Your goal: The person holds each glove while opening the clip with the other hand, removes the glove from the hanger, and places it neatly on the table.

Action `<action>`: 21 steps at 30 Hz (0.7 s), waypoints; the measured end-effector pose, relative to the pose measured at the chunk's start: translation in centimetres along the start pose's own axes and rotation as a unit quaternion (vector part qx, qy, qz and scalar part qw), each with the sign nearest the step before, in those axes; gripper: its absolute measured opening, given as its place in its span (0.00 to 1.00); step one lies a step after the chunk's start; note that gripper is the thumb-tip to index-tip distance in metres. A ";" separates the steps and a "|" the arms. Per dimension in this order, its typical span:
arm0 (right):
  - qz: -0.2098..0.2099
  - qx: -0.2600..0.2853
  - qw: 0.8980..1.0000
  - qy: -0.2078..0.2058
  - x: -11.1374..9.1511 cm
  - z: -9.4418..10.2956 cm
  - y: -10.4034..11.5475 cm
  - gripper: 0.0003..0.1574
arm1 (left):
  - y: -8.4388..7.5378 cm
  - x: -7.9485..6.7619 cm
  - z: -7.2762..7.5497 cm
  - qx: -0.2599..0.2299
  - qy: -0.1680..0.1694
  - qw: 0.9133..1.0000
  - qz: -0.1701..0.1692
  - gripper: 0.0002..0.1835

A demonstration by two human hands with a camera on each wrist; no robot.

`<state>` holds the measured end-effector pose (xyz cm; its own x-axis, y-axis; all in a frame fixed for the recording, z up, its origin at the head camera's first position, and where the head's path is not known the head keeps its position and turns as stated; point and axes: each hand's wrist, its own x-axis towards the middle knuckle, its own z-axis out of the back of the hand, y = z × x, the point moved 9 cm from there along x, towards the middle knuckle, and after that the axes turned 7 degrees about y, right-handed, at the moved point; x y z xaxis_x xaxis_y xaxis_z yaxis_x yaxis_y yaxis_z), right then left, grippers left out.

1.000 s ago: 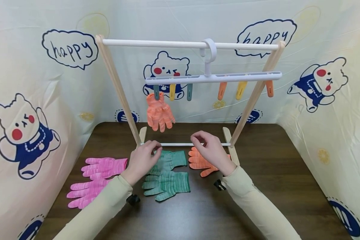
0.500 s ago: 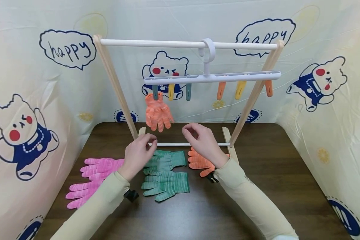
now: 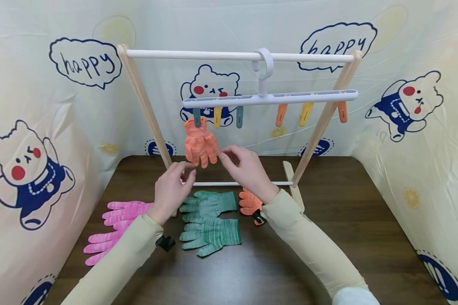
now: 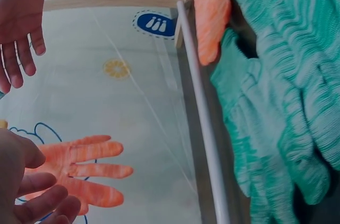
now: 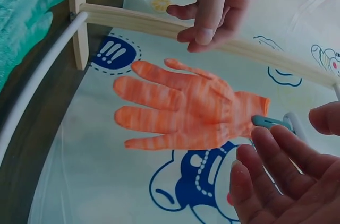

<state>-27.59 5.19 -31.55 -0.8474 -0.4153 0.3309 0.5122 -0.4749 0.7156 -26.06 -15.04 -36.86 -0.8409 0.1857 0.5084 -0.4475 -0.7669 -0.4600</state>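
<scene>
An orange knitted glove [image 3: 201, 143] hangs fingers down from a green clip [image 3: 196, 117] at the left end of the white hanger [image 3: 269, 99]. My left hand [image 3: 172, 186], fingers loosely bent and holding nothing, is just below and left of it. On its other side is my right hand [image 3: 246, 169], fingertips close to the glove's fingers in the head view. The right wrist view shows those fingers [image 5: 279, 149] relaxed, with nothing in them. Below the hands lie two green gloves [image 3: 210, 233]. A second orange glove [image 3: 249, 203] is partly hidden by my right forearm.
Two pink gloves [image 3: 124, 214] lie at the left, partly behind my left arm. The hanger hooks over the white top rod [image 3: 198, 55] of a wooden stand [image 3: 320, 127]. Yellow, green and orange clips [image 3: 306, 114] line the hanger. A low rod [image 3: 229, 184] crosses the stand's base.
My right hand has moved left and up to the hanging orange glove. The left hand has shifted slightly left and up. The gloves stay where they were.
</scene>
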 end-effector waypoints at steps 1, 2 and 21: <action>0.002 0.000 1.000 -0.001 0.2 0.0 0.2 0.17 | 0.1 0.1 0.1 -0.002 0.000 1.000 0.002 0.10; 0.004 0.001 1.000 -0.001 0.4 -0.1 0.4 0.16 | 0.1 0.2 0.3 -0.005 0.000 1.000 0.004 0.10; 0.024 0.011 1.000 0.002 3.5 -0.5 2.2 0.20 | 0.2 3.4 2.2 -0.038 -0.032 0.998 0.025 0.13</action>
<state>-29.38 2.30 -29.09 -0.8207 -0.4410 0.3633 0.5498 -0.4366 0.7121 -28.31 -15.94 -33.63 -0.8425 0.1079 0.5277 -0.4298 -0.7252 -0.5379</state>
